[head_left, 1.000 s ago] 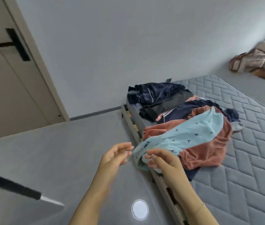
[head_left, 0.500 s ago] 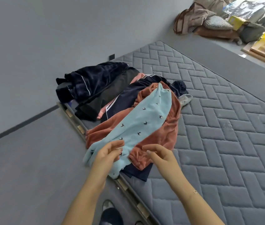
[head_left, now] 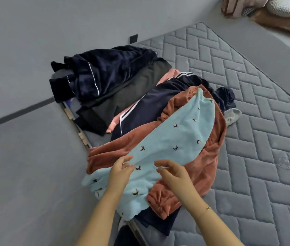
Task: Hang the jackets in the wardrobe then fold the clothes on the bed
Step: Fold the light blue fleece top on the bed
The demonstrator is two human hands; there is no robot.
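Clothes pile [head_left: 140, 110] sits at bed [head_left: 247, 139] edge, ~12 o'clock from hands. Head view: vs 1 s ago, both hands now over the light-blue garment [head_left: 172, 139]; left hand [head_left: 121, 172] pinching its edge, right hand [head_left: 173, 172] spread, not gripping. Folding prob. starting. Count: 1 blue, 1 rust garment [head_left: 210, 160], approx. 3 dark pcs.

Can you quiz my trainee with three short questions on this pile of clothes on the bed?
1. True or false: the light blue garment lies on top of the rust-coloured garment.
2. Which hand pinches the blue fabric: A left hand, B right hand?
3. What surface holds the pile?

Key: 1 true. 2 A; the right is open above it. 3 The grey quilted mattress.
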